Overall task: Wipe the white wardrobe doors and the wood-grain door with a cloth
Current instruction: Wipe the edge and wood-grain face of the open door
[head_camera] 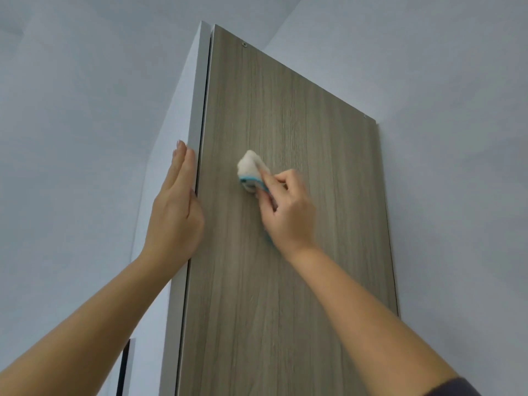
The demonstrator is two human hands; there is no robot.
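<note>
Wood-grain door [285, 224] filling centre frame, right hand [288, 212] with curled fingers gripping white, blue-edged cloth [251, 170] pressed against its middle, left hand [175, 212] flat, fingers straight, on white wardrobe edge [197, 115], no legible writing.

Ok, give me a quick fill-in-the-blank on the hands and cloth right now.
1. The cloth is gripped in the person's ____ hand.
2. That cloth is pressed against the ____ door.
3. The left hand, fingers straight, rests on the ____ edge beside that door.
Missing words: right; wood-grain; white.
</note>
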